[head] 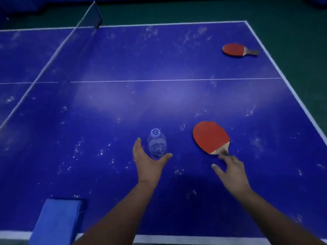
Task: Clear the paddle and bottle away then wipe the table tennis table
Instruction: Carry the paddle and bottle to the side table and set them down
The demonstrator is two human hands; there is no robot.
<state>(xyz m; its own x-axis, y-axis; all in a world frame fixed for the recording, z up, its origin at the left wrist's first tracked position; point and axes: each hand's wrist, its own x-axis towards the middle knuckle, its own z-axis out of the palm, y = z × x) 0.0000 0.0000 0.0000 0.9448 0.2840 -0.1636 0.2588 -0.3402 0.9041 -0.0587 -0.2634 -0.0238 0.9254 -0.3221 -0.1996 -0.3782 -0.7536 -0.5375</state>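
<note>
1. Blue table tennis table (177, 96) with white boundary lines, its surface flecked with pale smudges; the net (53, 55) crosses the upper left.
2. Clear plastic bottle with a pale cap (156, 144), standing upright near the table's front edge; the left hand (148, 163) cups it from the near side, fingers and thumb spread to either flank, with no closed grasp visible.
3. Red-faced paddle with a light wooden handle (210, 137), lying flat to the right of the bottle and apart from it; the right hand (231, 170) has its fingers loosely spread, fingertips (222, 156) at the handle end; whether they pinch it cannot be told.
4. Second red paddle (235, 49), flat near the far right corner.
5. Blue folded cloth (58, 221), at the front left edge.
</note>
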